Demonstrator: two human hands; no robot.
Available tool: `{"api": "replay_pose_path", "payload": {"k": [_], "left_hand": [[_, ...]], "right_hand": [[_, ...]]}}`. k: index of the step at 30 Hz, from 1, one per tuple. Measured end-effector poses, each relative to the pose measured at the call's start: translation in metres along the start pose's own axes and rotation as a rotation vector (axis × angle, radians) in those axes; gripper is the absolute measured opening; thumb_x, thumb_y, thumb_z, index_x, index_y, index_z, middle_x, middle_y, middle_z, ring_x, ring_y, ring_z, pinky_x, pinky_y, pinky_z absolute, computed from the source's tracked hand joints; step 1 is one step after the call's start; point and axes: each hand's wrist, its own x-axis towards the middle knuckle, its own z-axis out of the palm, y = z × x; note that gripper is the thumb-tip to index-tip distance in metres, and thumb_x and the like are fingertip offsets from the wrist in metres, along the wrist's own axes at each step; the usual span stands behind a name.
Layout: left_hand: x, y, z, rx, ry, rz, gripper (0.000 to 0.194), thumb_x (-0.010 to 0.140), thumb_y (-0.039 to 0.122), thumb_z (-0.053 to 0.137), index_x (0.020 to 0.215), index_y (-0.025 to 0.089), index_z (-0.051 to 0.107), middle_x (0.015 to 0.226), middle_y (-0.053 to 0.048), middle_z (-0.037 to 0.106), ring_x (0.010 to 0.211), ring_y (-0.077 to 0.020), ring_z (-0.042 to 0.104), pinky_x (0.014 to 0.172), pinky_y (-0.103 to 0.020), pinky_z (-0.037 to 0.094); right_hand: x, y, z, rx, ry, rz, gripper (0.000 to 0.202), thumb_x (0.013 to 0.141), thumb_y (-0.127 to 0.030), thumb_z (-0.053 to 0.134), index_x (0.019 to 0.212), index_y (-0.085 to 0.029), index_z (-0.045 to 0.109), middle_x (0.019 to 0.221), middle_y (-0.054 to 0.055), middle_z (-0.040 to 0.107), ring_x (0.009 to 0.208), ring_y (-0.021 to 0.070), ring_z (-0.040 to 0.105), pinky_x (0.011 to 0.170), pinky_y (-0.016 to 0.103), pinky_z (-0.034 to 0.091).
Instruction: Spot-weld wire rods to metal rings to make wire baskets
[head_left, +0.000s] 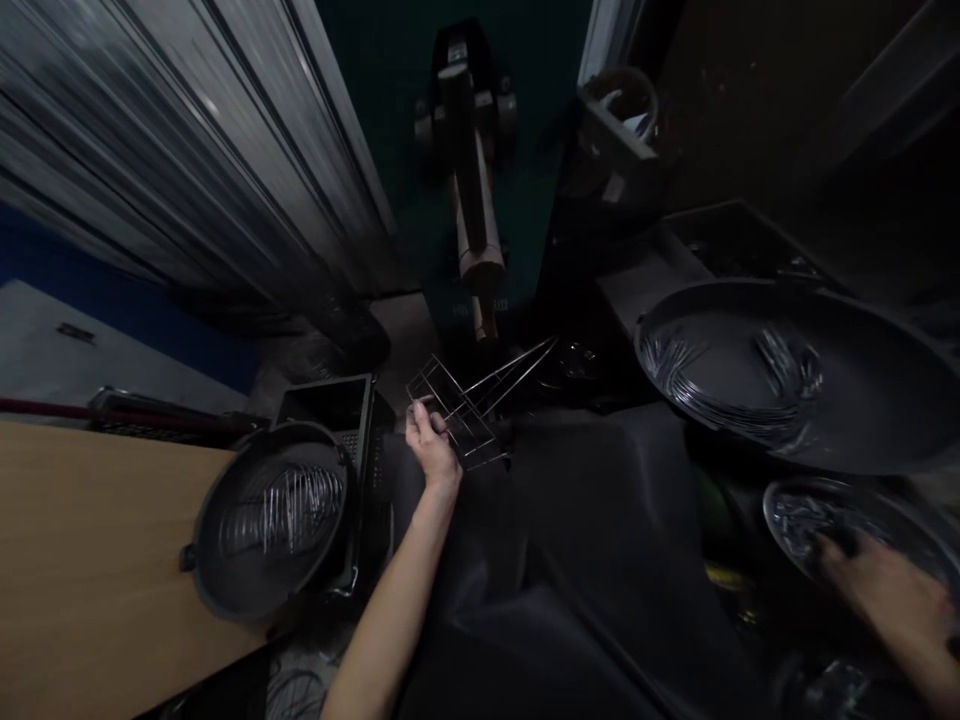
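Observation:
My left hand (433, 443) is closed on a small wire rack (474, 425), a grid of thin metal rods with two longer rods reaching up and to the right. The rack is held over the dark cloth on my lap, below the machine. At the lower right, my right hand (885, 590) reaches into a round metal bowl (772, 500) of small shiny metal pieces (806, 520). Its fingers are blurred and partly lost in the dark, so their grip is unclear.
A machine with a copper-coloured electrode (480, 240) stands ahead. A wide dark pan (877, 400) at right holds bent wires (712, 395). At left, a round pan (225, 590) of wire pieces (300, 508) sits beside a crate (366, 420) and a wooden board (90, 560).

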Motion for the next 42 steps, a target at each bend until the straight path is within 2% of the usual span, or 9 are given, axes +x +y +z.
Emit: {"api": "replay_pose_path", "payload": {"k": [3,6,8,11,17,22,25,30,42], "left_hand": [[0.002,0.000,-0.003,-0.012,0.017,0.007,0.039,0.075,0.055,0.061,0.085,0.018,0.054,0.048,0.011,0.024,0.037,-0.0019,0.019,0.037,-0.016,0.013],[0.004,0.001,-0.005,-0.011,0.006,0.009,0.039,0.074,0.055,0.062,0.084,0.018,0.054,0.048,0.011,0.024,0.037,-0.0022,0.019,0.037,-0.016,0.013],[0.005,0.002,-0.006,-0.015,-0.001,0.015,0.039,0.075,0.055,0.061,0.085,0.019,0.054,0.048,0.011,0.024,0.037,-0.0023,0.019,0.037,-0.016,0.013],[0.007,0.002,-0.007,-0.020,-0.007,0.024,0.037,0.077,0.055,0.060,0.086,0.019,0.054,0.048,0.011,0.024,0.037,-0.0027,0.019,0.036,-0.016,0.015],[0.010,0.005,-0.009,0.017,0.003,0.045,0.037,0.078,0.055,0.058,0.083,0.019,0.054,0.048,0.010,0.026,0.038,-0.0029,0.021,0.037,-0.015,0.017],[0.015,0.011,-0.010,0.013,0.016,0.045,0.039,0.076,0.057,0.060,0.083,0.018,0.054,0.047,0.011,0.025,0.037,-0.0029,0.020,0.036,-0.014,0.018],[0.019,0.012,-0.009,0.008,0.011,0.028,0.039,0.076,0.057,0.059,0.083,0.018,0.055,0.047,0.011,0.025,0.037,-0.0028,0.020,0.035,-0.014,0.016],[0.023,0.014,-0.008,-0.026,0.007,0.000,0.039,0.075,0.057,0.061,0.083,0.019,0.054,0.048,0.011,0.025,0.036,-0.0028,0.020,0.035,-0.014,0.018],[0.034,0.010,-0.009,0.026,0.002,-0.022,0.034,0.081,0.053,0.056,0.087,0.019,0.056,0.049,0.010,0.025,0.038,-0.0030,0.020,0.036,-0.013,0.018]], "right_hand": [[-0.010,-0.017,-0.009,-0.213,0.051,0.208,0.037,0.068,-0.049,0.045,0.089,-0.023,0.061,0.062,0.023,0.050,0.093,0.0461,0.058,0.063,0.053,0.031],[-0.019,-0.046,-0.015,-0.209,0.125,0.269,0.059,0.076,-0.046,0.040,0.123,-0.012,0.050,0.095,0.038,0.054,0.110,0.0437,0.053,0.068,0.055,0.034],[-0.025,-0.075,-0.013,-0.080,0.150,0.214,0.049,0.077,-0.046,0.043,0.117,-0.021,0.054,0.103,0.034,0.056,0.110,0.0406,0.054,0.071,0.054,0.036],[-0.038,-0.134,0.002,0.308,-0.004,0.092,0.023,0.068,-0.040,0.059,0.086,-0.026,0.059,0.099,0.019,0.064,0.102,0.0347,0.059,0.075,0.048,0.044],[-0.080,-0.252,0.058,0.920,-0.528,0.024,0.049,0.045,-0.046,0.081,0.083,-0.018,0.065,0.075,0.004,0.065,0.067,0.0168,0.061,0.061,0.028,0.051],[-0.091,-0.312,0.085,0.944,-0.647,-0.186,0.049,0.048,-0.056,0.080,0.071,-0.016,0.061,0.062,0.001,0.062,0.053,0.0126,0.058,0.049,0.024,0.049],[-0.089,-0.328,0.090,0.933,-0.642,-0.267,0.047,0.051,-0.054,0.080,0.072,-0.016,0.063,0.060,0.000,0.061,0.051,0.0122,0.057,0.045,0.023,0.048],[-0.092,-0.334,0.094,1.069,-0.765,-0.164,0.039,0.052,-0.039,0.085,0.078,-0.016,0.067,0.074,0.003,0.067,0.065,0.0147,0.065,0.068,0.026,0.056],[-0.108,-0.354,0.085,1.179,-0.748,0.086,0.045,0.039,-0.035,0.091,0.070,-0.014,0.066,0.068,0.003,0.065,0.058,0.0120,0.062,0.043,0.016,0.043]]}}
